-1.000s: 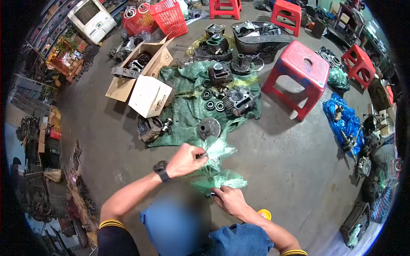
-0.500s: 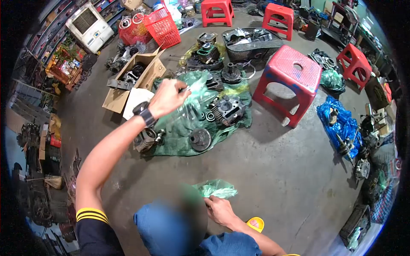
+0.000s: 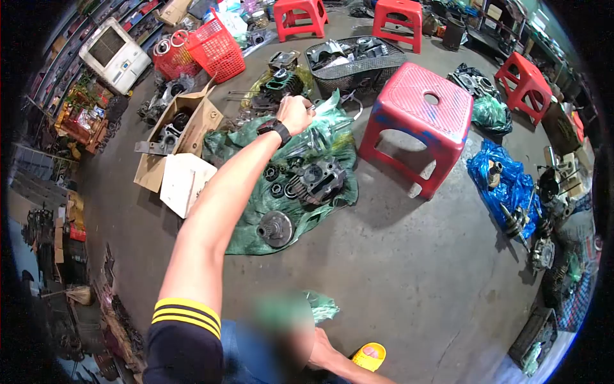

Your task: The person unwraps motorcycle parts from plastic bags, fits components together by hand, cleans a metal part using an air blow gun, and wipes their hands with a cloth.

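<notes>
While the left hand (image 3: 295, 115) is extended over the far part of the green sheet (image 3: 246, 243), its fingers are drawn together and clamped on a thin, translucent plastic bag (image 3: 330, 116). The bag hangs loose and crumpled to the right of the fingers, above the sheet. A black watch (image 3: 275, 130) is fitted at the left wrist. The right hand (image 3: 320, 347) is low, close to the body and well apart from the left; its fingers are largely hidden by a blurred area (whether they are open or closed cannot be told). A bunch of green plastic film (image 3: 322, 307) lies just beyond it.

Containers: the cardboard box (image 3: 206, 116), flaps open, holds metal parts (image 3: 169, 136). The dark mesh basket (image 3: 358, 69), with rounded ends, is heaped with metal castings (image 3: 368, 47). The red basket (image 3: 220, 56) has perforated plastic walls and stands tilted.

Materials and shapes: on the woven, wrinkled sheet rest a round metal flange (image 3: 275, 229) with a raised hub, a finned metal casting (image 3: 320, 181) and a small ring (image 3: 277, 190). The red stool (image 3: 427, 105), of textured plastic with a round hole in its seat, stands right of the sheet.
</notes>
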Demonstrator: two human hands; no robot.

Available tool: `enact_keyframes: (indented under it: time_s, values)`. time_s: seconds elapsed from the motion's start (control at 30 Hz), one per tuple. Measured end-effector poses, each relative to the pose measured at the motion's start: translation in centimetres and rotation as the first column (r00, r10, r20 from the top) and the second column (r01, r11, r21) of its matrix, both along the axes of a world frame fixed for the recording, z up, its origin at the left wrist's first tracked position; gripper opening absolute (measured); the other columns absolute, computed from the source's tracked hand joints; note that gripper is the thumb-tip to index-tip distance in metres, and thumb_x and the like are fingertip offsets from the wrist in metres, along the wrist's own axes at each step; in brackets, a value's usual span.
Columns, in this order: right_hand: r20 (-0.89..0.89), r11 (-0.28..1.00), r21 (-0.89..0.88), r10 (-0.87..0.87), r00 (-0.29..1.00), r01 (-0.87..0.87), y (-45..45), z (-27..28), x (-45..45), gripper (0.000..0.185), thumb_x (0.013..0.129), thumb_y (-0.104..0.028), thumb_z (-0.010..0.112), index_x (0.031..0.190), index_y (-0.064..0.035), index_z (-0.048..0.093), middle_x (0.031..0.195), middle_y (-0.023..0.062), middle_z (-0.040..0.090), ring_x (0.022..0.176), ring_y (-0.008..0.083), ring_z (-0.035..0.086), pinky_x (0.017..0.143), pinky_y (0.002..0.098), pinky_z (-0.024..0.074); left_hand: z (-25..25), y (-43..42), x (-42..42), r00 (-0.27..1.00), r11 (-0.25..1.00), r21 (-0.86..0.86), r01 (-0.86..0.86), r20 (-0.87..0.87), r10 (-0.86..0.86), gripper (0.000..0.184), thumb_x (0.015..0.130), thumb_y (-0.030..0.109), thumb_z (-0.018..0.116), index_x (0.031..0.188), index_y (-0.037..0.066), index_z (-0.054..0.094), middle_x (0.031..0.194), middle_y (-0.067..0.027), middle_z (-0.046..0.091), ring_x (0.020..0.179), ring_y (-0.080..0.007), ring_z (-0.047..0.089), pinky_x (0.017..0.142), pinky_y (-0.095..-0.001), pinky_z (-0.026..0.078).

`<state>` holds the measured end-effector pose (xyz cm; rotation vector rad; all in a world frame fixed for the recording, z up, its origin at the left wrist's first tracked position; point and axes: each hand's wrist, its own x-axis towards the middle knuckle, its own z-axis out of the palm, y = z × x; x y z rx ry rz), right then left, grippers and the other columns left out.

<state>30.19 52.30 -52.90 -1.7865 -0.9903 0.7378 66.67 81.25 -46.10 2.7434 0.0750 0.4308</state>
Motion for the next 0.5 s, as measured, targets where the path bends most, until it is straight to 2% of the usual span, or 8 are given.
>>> enact_keyframes:
  time_s: [0.1, 0.17, 0.23, 0.3, 0.37, 0.43, 0.5]
  values:
    - [-0.023, 1.0, 0.005, 0.023, 0.999, -0.023, -0.2, -0.4, 0.1, 0.024, 0.08, -0.019, 0.061, 0.102, -0.0085, 0.059, 0.08, 0.014, 0.057, 0.069, 0.0333, 0.06, 0.057, 0.0421, 0.049, -2.9, 0.2, 1.6, 0.998, 0.999, 0.036, 0.005, -0.056, -0.003, 0.019, 0.071, 0.015, 0.066, 0.078, -0.003, 0.065, 0.067, -0.0247, 0.058, 0.067, -0.0385, 0.06, 0.063, -0.042, 0.046]
    - [-0.019, 1.0, 0.022, 0.018, 1.0, -0.018, -0.2, -0.9, 0.1, 0.025, 0.08, -0.019, 0.061, 0.102, -0.0074, 0.058, 0.08, 0.0141, 0.057, 0.069, 0.0334, 0.06, 0.058, 0.0414, 0.049, -5.1, 0.3, 2.0, 0.999, 1.0, -0.007, -0.016, -0.029, 0.016, 0.019, 0.071, 0.015, 0.066, 0.075, -0.003, 0.064, 0.066, -0.025, 0.057, 0.066, -0.0398, 0.059, 0.061, -0.0432, 0.046]
    - [-0.022, 0.999, 0.05, 0.005, 1.0, -0.004, -0.2, -0.8, 0.1, 0.025, 0.08, -0.019, 0.061, 0.101, -0.0061, 0.057, 0.08, 0.0144, 0.057, 0.068, 0.033, 0.06, 0.057, 0.0414, 0.0488, -5.2, -0.3, 1.4, 0.993, 0.999, 0.02, -0.043, -0.113, 0.045, 0.018, 0.073, 0.015, 0.064, 0.076, -0.003, 0.064, 0.067, -0.0253, 0.056, 0.067, -0.0398, 0.059, 0.061, -0.0434, 0.046]
    - [-0.034, 1.0, 0.017, 0.022, 0.999, -0.021, -0.1, -0.3, 0.5, 0.024, 0.08, -0.019, 0.062, 0.099, -0.0056, 0.057, 0.079, 0.0144, 0.057, 0.068, 0.0327, 0.06, 0.057, 0.0414, 0.0486, -6.6, 0.1, 1.1, 0.998, 0.998, -0.011, -0.056, -0.043, 0.056, 0.018, 0.074, 0.015, 0.063, 0.078, -0.003, 0.064, 0.068, -0.0255, 0.057, 0.067, -0.04, 0.058, 0.062, -0.044, 0.046]
    - [-0.027, 0.998, -0.004, 0.063, 0.998, -0.063, 0.3, 0.0, 1.2, 0.022, 0.08, -0.019, 0.062, 0.096, -0.0052, 0.056, 0.079, 0.0144, 0.057, 0.068, 0.0324, 0.06, 0.057, 0.0414, 0.0484, -7.7, 1.9, 1.8, 0.998, 0.998, -0.028, -0.053, -0.043, 0.051, 0.025, 0.079, 0.022, 0.059, 0.082, -0.002, 0.064, 0.069, -0.0243, 0.058, 0.071, -0.0412, 0.059, 0.064, -0.0456, 0.045]
    - [0.08, 0.996, -0.047, 0.076, 0.994, -0.072, 1.0, 0.2, 1.7, 0.02, 0.079, -0.02, 0.062, 0.091, -0.0051, 0.055, 0.076, 0.0142, 0.056, 0.066, 0.0319, 0.059, 0.055, 0.0414, 0.0481, -6.3, 3.3, 1.6, 0.99, 0.994, 0.028, -0.103, 0.096, 0.1, 0.026, 0.082, 0.024, 0.056, 0.088, 0.0, 0.064, 0.072, -0.0241, 0.059, 0.074, -0.0403, 0.059, 0.065, -0.045, 0.046]
    - [0.192, 0.998, 0.019, 0.047, 0.98, -0.051, 1.9, -0.2, 2.0, 0.022, 0.076, -0.022, 0.063, 0.086, -0.0042, 0.053, 0.069, 0.0129, 0.056, 0.061, 0.03, 0.059, 0.052, 0.0399, 0.0478, -1.6, 4.0, -1.8, 0.996, 0.997, 0.024, -0.077, 0.04, 0.076, 0.027, 0.083, 0.025, 0.056, 0.094, 0.002, 0.065, 0.078, -0.0236, 0.061, 0.076, -0.0388, 0.06, 0.067, -0.0438, 0.047]
